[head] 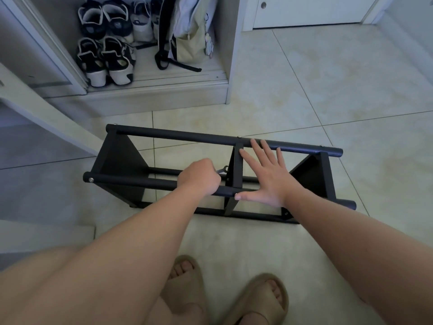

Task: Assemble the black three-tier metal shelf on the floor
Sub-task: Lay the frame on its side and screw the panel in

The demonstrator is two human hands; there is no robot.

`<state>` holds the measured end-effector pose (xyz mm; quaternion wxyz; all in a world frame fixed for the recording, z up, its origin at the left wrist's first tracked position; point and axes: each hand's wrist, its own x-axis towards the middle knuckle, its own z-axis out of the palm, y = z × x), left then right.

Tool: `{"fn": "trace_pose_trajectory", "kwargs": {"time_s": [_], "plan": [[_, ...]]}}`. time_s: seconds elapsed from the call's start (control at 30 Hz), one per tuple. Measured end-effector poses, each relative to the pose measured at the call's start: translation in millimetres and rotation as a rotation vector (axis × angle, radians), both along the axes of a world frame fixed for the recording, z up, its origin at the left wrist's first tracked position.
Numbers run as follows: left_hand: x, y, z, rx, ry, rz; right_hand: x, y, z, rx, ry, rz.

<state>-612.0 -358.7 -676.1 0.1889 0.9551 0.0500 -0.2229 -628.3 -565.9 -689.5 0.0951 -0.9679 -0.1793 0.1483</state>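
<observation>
Under the straight, spread fingers of the right hand [264,174]: black three-tier metal shelf of round tubes and flat panels [121,158], lying on its side on the pale tiled floor [328,90], all three panels joined to the tubes. The fingertips [266,148] rest on the far tube and the thumb [248,197] on the near tube. The palm bridges the gap between them, grasping nothing and pressing the frame steady. Just left of those fingers stands the middle black panel [237,170]. Left hand [199,177], on the other side of that panel: fingers clenched round a small silver metal wrench [222,170]. Its head pokes out past the knuckles, close to the panel; whether it sits on a fastener cannot be told. Step in hand, as judged: tightening the middle tier's fixing, late in assembly. Next move calls for short turns of the wrench in the cramped space between the tubes, with the flat hand bracing against roll. A check of the silver bolt heads [90,180] should follow. Beyond the fingertips, well apart: open white cupboard [232,55] holding black-and-white shoes [105,59] and a beige backpack [189,38]. Nearer than the wrists: beige foam slippers [264,299].
</observation>
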Motion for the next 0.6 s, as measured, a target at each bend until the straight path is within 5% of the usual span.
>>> {"fn": "trace_pose_trajectory", "kwargs": {"time_s": [0.27,0.6], "plan": [[40,18,29,-0.056,-0.083,0.099,37,-9,10,-0.030,0.027,-0.037],[5,-33,91,-0.231,-0.123,-0.098,-41,-96,77,-0.075,-0.033,-0.244]]}}
